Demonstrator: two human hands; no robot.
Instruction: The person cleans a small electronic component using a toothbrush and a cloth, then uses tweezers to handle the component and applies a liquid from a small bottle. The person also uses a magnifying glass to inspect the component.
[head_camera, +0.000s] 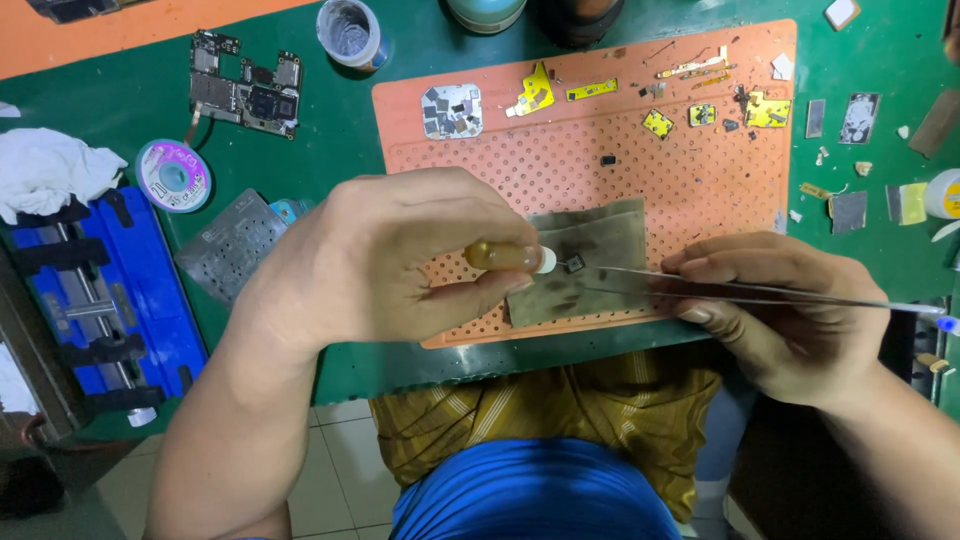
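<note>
— while the small amber bottle (505, 257) is pinched between the fingers of the left hand (385, 262), where is its tip held?

— just beside a tiny dark chip (575, 264), gripped by tweezers (720, 285) squeezed in the right hand (775, 300), over a grey cloth (590, 240) near the orange mat's (700, 170) front edge.

Left hand (385, 255) and right hand (775, 300) close together, fingers pinched.
</note>
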